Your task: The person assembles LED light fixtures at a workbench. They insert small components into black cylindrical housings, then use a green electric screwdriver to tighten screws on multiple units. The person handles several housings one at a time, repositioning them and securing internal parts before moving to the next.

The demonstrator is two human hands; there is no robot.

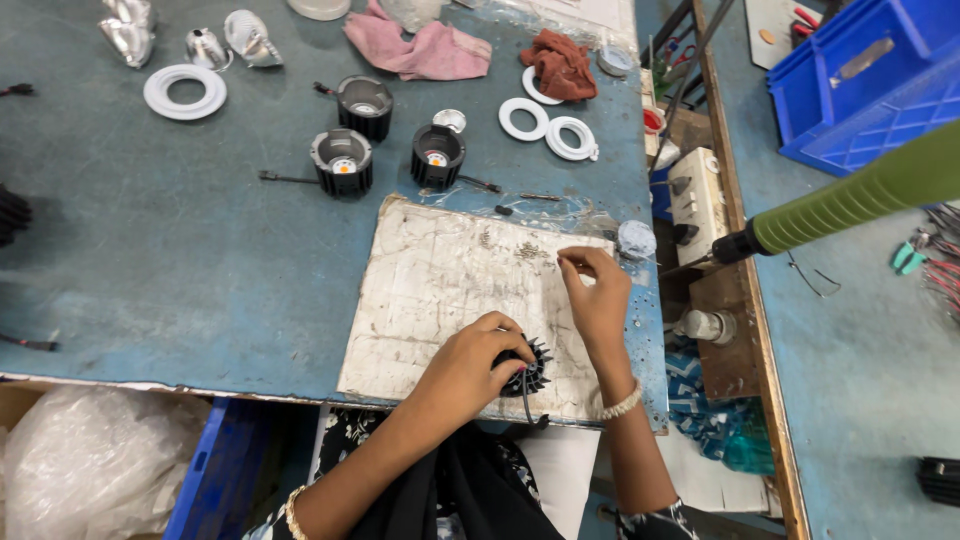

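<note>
Head view looks down on a blue-grey desk [150, 250] with a worn whitish board [450, 290] lying near its front edge. On the board's near end the left hand [465, 365] is closed over a black finned lamp housing [528, 368], its grip wrapped round the body so that only the fins on the right side show. The housing seems to sit flat, its axis roughly upright, though the hand hides which face is up. A dark lead hangs from it toward the desk's front edge. The right hand [598, 295] hovers over the board's right part, thumb and forefinger pinched together on something too small to make out. As a judgement, work on this piece is midway: three similar housings [342, 162] stand farther back with their centres showing, while white rings [184, 91] and silver reflectors [248, 38] lie apart, not yet fitted
</note>
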